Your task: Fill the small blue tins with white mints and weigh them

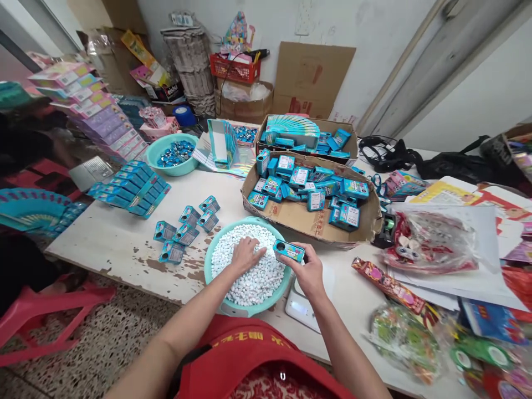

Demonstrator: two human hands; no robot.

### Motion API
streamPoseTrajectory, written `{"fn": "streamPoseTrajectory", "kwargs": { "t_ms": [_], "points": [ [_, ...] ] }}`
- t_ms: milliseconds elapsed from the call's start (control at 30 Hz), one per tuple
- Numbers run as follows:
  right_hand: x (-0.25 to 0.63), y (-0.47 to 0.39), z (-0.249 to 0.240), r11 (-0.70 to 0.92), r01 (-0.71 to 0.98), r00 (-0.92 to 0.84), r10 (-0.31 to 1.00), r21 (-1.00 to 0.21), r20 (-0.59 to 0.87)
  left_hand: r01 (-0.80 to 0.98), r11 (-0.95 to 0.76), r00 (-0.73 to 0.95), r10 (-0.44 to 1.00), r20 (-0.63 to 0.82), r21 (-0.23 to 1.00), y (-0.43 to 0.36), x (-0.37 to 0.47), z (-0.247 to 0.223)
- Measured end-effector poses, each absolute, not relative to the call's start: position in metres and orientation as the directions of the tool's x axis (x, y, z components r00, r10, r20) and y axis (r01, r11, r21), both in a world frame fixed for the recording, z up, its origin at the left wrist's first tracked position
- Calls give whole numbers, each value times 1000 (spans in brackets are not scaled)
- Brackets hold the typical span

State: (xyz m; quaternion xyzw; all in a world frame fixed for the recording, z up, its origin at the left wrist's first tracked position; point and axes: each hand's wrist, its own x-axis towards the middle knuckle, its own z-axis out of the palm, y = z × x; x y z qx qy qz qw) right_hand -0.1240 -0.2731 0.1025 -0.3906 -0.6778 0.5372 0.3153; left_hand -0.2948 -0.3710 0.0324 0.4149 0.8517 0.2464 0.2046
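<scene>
My left hand [246, 256] lies on the small white candies [249, 285] in a round light-green basin [210, 238]. Its thumb is spread from the fingers, and the fingertips are partly down among the pieces. At the basin's right rim, my right hand [310, 271] grips a small blue box [288, 251], tilted, with a round dark hole at one end. Beneath that hand is a white digital scale [303, 305], partly covered by my wrist. Several similar small blue boxes [185, 234] stand in a group left of the basin.
Behind the basin, an open cardboard carton [303, 219] holds many blue boxes, with another carton [353, 138] beyond. A green bowl [195, 163] of blue pieces and stacked blue boxes [133, 188] stand left. Plastic-wrapped packages [405, 341] and papers crowd the right. A pink stool [54, 316] stands left.
</scene>
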Motion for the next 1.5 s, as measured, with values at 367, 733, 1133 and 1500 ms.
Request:
{"fn": "streamPoseTrajectory", "kwargs": {
  "t_ms": [367, 733, 1133, 1500],
  "points": [
    [-135, -285, 102, 236, 250, -554, 830, -939, 61, -197, 314, -797, 501, -338, 929, -378, -299, 44],
    [-161, -310, 105, 448, 304, -735, 671, -841, 93, -523, -334, -793, 526, -305, 784, -366, -279, 121],
    [-172, -303, 112, 496, 278, -733, 663, -823, 152, -411, -347, -873, 417, -253, 843, -353, -283, 132],
    [-173, -297, 109, 433, 233, -696, 699, -871, 162, -356, -321, -869, 459, -184, 878, -347, -286, 137]
  ]
}}
